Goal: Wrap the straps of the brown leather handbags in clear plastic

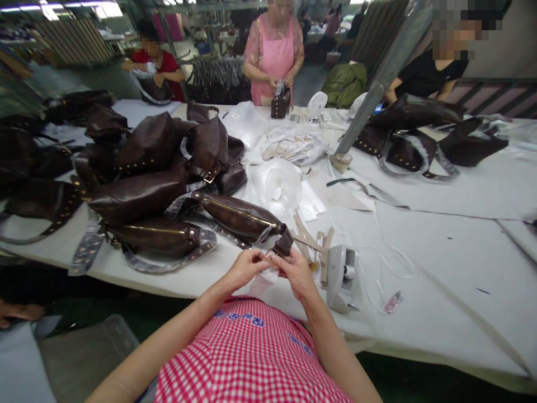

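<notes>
Both my hands meet at the table's near edge, at the strap end of a dark brown leather bag (239,215) with a gold zipper. My left hand (248,267) pinches a small buckle (268,256) on the strap, fingers closed. From the other side my right hand (296,271) grips the dark brown strap (283,242) beside that buckle. Fingertips partly cover the buckle. Left of my hands lies another zipped brown bag (155,236) with its strap in clear plastic wrap. Just right of my hands are several beige strips (312,240).
A grey tape dispenser (343,278) stands right of my hands. Brown bags (146,143) are piled at left, more (411,140) at right by a slanted metal post (377,84). Plastic bags (277,184) lie mid-table. Co-workers handle bags across the table.
</notes>
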The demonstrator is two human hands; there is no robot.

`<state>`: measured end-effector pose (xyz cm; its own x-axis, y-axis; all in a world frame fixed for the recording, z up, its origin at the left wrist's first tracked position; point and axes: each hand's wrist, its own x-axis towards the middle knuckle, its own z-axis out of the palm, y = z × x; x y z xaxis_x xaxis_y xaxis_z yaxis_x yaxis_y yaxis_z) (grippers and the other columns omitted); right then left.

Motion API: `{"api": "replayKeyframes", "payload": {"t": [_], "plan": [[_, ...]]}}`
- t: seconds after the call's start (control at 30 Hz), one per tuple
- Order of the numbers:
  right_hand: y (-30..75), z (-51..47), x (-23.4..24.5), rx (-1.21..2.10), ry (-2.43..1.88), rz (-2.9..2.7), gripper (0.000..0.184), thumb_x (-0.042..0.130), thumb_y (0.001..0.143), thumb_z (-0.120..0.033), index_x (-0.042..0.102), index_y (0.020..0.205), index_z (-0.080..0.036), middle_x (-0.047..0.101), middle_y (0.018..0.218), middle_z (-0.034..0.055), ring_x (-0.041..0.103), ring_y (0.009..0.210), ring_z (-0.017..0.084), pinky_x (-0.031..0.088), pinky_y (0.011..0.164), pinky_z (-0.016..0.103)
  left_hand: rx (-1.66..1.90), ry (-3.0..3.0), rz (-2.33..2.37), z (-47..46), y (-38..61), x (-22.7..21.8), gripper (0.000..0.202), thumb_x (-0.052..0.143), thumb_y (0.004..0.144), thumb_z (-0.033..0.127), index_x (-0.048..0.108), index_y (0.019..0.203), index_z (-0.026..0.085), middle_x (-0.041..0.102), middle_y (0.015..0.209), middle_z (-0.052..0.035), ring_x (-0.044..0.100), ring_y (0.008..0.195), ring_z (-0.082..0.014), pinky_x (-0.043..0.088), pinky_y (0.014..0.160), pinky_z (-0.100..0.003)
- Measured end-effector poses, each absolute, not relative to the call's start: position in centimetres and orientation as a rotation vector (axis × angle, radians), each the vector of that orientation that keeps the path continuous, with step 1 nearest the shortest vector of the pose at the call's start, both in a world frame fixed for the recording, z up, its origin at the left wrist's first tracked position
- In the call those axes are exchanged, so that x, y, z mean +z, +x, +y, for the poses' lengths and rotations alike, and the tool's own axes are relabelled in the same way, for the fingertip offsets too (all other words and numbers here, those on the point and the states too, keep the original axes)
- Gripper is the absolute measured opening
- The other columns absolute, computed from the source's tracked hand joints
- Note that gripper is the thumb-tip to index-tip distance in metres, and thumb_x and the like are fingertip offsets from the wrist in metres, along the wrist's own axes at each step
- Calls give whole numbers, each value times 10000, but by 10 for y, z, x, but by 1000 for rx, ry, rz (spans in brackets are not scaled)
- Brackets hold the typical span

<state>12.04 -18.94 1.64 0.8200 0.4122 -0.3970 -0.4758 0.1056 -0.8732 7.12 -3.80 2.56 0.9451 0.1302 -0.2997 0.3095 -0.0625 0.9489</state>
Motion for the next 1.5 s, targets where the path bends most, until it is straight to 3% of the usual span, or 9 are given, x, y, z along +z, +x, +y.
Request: {"api": "replayKeyframes", "payload": {"t": [0.17, 0.43, 0.73, 1.0, 1.13, 1.5], "plan": [[123, -185, 17, 642, -1287, 75, 496, 806, 604, -423, 641, 1018, -204, 741, 812, 34, 660, 672, 169, 492, 596, 268, -140, 1431, 401, -38, 62, 26, 245, 725, 613, 270, 622, 782, 126, 619, 729, -3, 528, 674, -123, 396, 646, -239], [121, -182, 22, 685, -1215, 65, 500, 840, 562, -410, 665, 985, -207, 746, 833, 41, 683, 752, 196, 527, 684, 310, -221, 1261, 481, -34, 45, 16, 376, 717, 651, 457, 667, 720, 91, 598, 619, -14, 481, 554, -100, 355, 570, -230], [118, -183, 14, 701, -1214, 41, 495, 843, 574, -380, 665, 999, -199, 745, 855, 47, 679, 771, 196, 526, 725, 323, -126, 1276, 508, -38, 44, 26, 294, 751, 610, 374, 715, 707, 100, 645, 628, -26, 501, 540, -100, 369, 557, -229], [114, -182, 17, 675, -1203, 28, 473, 841, 573, -368, 682, 985, -197, 739, 824, 31, 665, 760, 185, 511, 768, 331, -96, 1085, 603, -40, 42, 17, 319, 837, 496, 328, 648, 635, 111, 620, 586, -1, 506, 505, -89, 385, 550, -232], [114, -183, 17, 687, -1196, 25, 460, 843, 565, -355, 689, 967, -191, 739, 828, 34, 654, 738, 176, 498, 747, 314, -183, 1013, 562, -41, 40, 18, 404, 834, 533, 393, 710, 759, 82, 671, 687, -55, 543, 561, -109, 404, 592, -245], [119, -185, 13, 696, -1208, 21, 444, 848, 544, -334, 707, 940, -193, 732, 862, 23, 637, 753, 162, 485, 764, 310, -164, 1138, 537, -46, 44, 24, 402, 804, 574, 428, 740, 796, 99, 673, 715, -51, 506, 575, -100, 347, 576, -225]]}}
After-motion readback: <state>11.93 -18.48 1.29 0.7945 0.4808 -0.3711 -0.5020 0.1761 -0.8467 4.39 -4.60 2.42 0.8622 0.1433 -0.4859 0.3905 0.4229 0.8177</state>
